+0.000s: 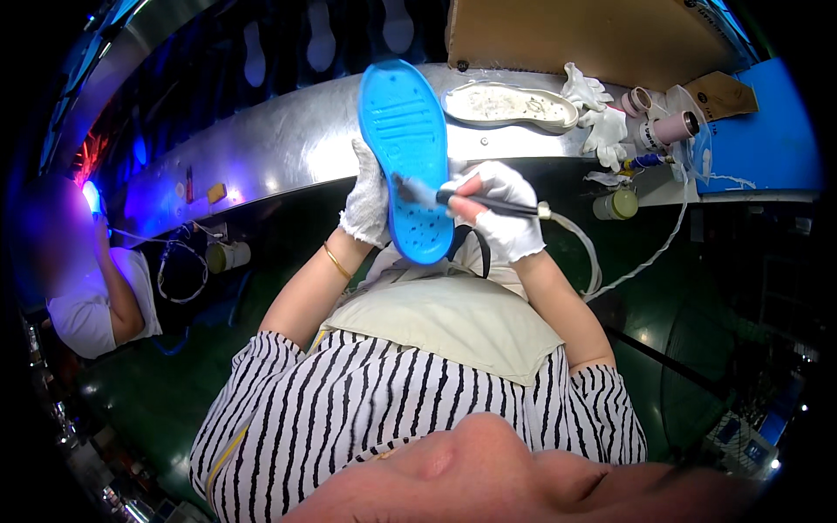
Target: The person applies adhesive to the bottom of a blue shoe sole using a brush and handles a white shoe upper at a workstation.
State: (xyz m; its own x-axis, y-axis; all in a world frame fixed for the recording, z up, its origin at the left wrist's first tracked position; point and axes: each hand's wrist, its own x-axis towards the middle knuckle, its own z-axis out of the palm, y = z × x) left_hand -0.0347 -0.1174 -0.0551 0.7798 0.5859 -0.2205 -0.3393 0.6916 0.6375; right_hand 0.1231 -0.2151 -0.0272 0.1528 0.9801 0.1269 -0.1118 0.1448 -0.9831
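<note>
A blue shoe sole (pixel 403 118) stands lengthwise before me, with grooves toward its far end and small holes toward its near end. Gloved in white, my left hand (pixel 368 199) grips the sole along its left edge. My right hand (pixel 506 207), in a white glove with some fingertips bare, holds a black-handled brush (pixel 501 206). The dark bristles are over the sole's middle, blurred; whether they touch it I cannot tell. From the brush's handle end runs a pale hose (pixel 575 228). On the bench beyond lies a cream shoe sole (pixel 510 106).
White gloves (pixel 603 131), a pink flask (pixel 676 128) and a cardboard box (pixel 602 35) sit on the metal bench (pixel 305 148) at far right. A lidded container (pixel 617 204) is below the bench edge. At left, another person (pixel 109 296) works near a blue light.
</note>
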